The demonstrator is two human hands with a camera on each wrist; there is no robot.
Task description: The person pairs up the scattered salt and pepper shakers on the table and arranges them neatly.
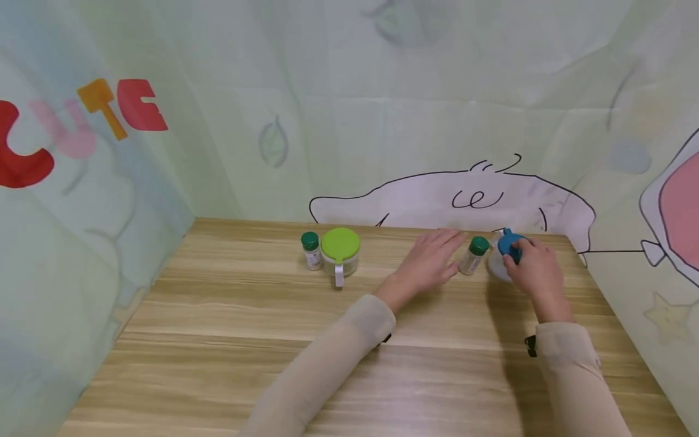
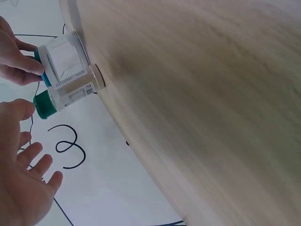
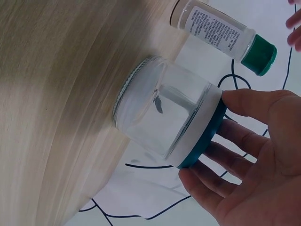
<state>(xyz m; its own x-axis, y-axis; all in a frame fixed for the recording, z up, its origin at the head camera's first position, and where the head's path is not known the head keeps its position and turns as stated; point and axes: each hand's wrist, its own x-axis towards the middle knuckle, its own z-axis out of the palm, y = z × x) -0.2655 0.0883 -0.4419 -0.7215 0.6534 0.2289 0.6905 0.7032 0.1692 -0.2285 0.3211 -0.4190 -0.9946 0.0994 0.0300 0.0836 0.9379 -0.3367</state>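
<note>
A clear glass jar (image 3: pixel 162 115) with a blue lid (image 1: pixel 509 243) stands at the back right of the wooden table (image 1: pixel 349 364). My right hand (image 1: pixel 532 267) grips the lid from the near side, thumb and fingers curled round its rim (image 3: pixel 207 141). Just left of the jar stands a small bottle with a green cap (image 1: pixel 472 255), also in the left wrist view (image 2: pixel 70 94) and the right wrist view (image 3: pixel 221 35). My left hand (image 1: pixel 431 258) lies open next to this bottle, fingers straight, not touching it (image 2: pixel 28 174).
A second small green-capped bottle (image 1: pixel 311 250) and a glass jar with a lime-green lid and white handle (image 1: pixel 340 254) stand at the back middle. Printed fabric walls (image 1: pixel 109 182) close the table at the back and both sides.
</note>
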